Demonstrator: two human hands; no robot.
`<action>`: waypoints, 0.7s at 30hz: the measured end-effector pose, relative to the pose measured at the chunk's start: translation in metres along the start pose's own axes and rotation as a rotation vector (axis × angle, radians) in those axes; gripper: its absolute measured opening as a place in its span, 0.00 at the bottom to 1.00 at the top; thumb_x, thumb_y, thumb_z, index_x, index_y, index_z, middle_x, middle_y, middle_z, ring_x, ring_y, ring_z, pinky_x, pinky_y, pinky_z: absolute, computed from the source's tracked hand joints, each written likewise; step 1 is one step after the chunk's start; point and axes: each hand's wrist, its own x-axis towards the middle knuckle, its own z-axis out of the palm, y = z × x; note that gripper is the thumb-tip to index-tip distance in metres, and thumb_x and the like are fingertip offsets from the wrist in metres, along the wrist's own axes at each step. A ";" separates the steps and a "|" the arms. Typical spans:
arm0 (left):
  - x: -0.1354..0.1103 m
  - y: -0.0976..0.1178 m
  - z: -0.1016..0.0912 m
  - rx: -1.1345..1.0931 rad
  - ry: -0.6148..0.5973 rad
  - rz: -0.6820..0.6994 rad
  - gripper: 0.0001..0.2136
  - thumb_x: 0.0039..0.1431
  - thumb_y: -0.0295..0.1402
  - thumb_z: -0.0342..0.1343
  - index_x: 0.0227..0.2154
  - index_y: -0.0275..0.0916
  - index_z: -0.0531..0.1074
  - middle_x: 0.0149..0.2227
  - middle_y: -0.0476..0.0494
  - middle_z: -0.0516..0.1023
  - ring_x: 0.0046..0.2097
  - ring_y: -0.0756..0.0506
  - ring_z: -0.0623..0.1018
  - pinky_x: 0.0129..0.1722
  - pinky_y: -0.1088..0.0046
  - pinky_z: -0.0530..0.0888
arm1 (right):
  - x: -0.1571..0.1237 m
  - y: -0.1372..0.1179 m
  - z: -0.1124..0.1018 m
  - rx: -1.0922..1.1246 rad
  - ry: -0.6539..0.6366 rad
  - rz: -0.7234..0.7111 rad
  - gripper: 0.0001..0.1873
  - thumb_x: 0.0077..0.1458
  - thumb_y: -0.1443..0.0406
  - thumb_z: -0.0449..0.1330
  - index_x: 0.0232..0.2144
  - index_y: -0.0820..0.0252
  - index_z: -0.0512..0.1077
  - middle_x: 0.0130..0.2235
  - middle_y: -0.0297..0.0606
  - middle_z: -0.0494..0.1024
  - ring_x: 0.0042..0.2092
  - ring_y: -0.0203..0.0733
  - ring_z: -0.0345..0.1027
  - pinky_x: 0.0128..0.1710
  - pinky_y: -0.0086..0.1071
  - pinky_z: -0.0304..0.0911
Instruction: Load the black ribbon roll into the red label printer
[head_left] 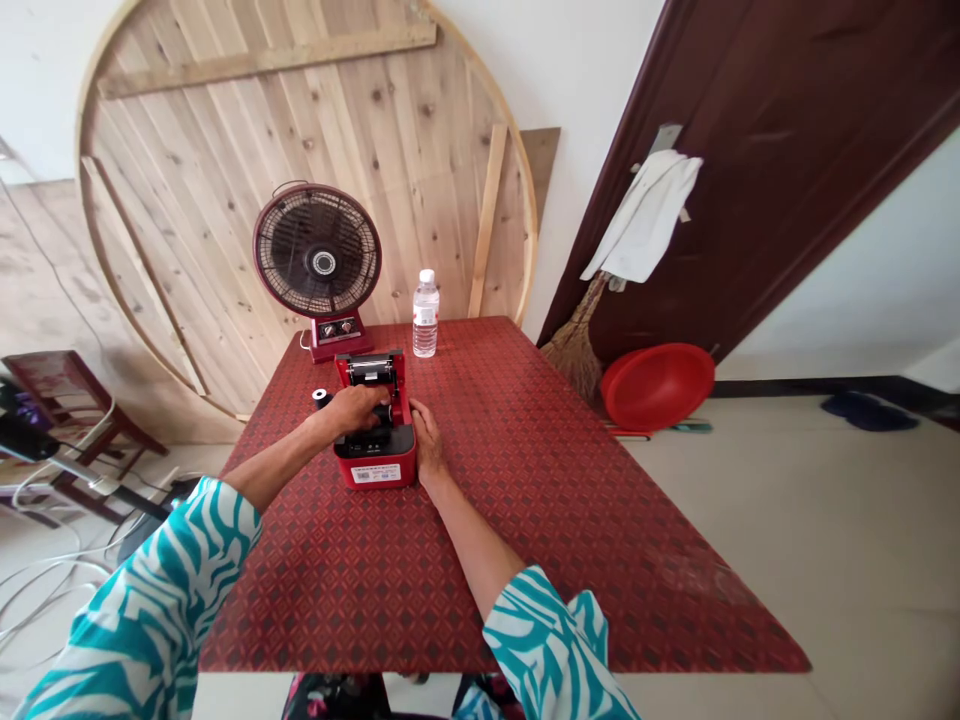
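Note:
On the patterned table stands a red-and-black label printer (pixel 376 470) with its lid raised, showing a roller inside the lid. My left hand (pixel 360 408) reaches into the printer's opening from the left, its fingers curled down; what they hold, if anything, is hidden. Against the printer's right side, my right hand (pixel 427 440) grips the casing near the lid hinge, with the fingertips partly out of sight. A small black roll with a white end (pixel 322 397) stands just left of the printer, beside my left wrist.
Behind the printer are a dark red fan (pixel 322 260) and a clear water bottle (pixel 425 315) on the table (pixel 525 480). A large round wooden panel (pixel 420 150) leans on the wall. Right of the table are a broom (pixel 581 345) and a red basin (pixel 658 388); cables lie at the left.

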 end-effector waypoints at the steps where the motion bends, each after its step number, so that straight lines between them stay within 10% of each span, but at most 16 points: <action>1: -0.003 0.001 -0.001 0.006 0.019 0.002 0.18 0.54 0.27 0.56 0.49 0.43 0.70 0.45 0.42 0.79 0.47 0.41 0.79 0.43 0.70 0.73 | 0.000 0.000 0.000 0.001 0.005 0.006 0.19 0.54 0.53 0.54 0.46 0.50 0.73 0.46 0.33 0.79 0.51 0.44 0.68 0.51 0.39 0.63; 9: -0.015 0.007 -0.018 -0.010 0.135 0.084 0.18 0.53 0.28 0.56 0.48 0.44 0.71 0.50 0.42 0.77 0.47 0.39 0.78 0.43 0.67 0.74 | 0.001 0.001 -0.001 -0.007 -0.005 0.008 0.21 0.54 0.52 0.55 0.46 0.52 0.73 0.47 0.34 0.78 0.51 0.44 0.68 0.51 0.39 0.63; 14: -0.052 -0.023 -0.031 -0.552 0.485 0.073 0.15 0.51 0.32 0.58 0.43 0.39 0.71 0.40 0.45 0.80 0.40 0.44 0.79 0.41 0.69 0.74 | -0.001 -0.004 -0.002 -0.033 0.008 0.022 0.20 0.53 0.52 0.55 0.46 0.52 0.73 0.46 0.34 0.78 0.51 0.44 0.68 0.51 0.39 0.63; 17: -0.077 -0.053 -0.012 -0.902 0.648 -0.087 0.15 0.47 0.36 0.61 0.38 0.37 0.68 0.37 0.44 0.80 0.37 0.45 0.78 0.37 0.69 0.73 | -0.003 -0.008 -0.003 -0.054 0.010 0.049 0.20 0.53 0.52 0.55 0.46 0.52 0.73 0.47 0.35 0.78 0.52 0.44 0.68 0.51 0.39 0.62; 21: -0.087 -0.076 0.047 -1.158 0.544 -0.237 0.18 0.41 0.37 0.64 0.32 0.38 0.64 0.30 0.47 0.79 0.33 0.45 0.79 0.35 0.68 0.73 | -0.004 -0.012 -0.003 -0.062 0.015 0.070 0.21 0.53 0.52 0.54 0.46 0.52 0.73 0.47 0.35 0.78 0.51 0.44 0.68 0.51 0.39 0.63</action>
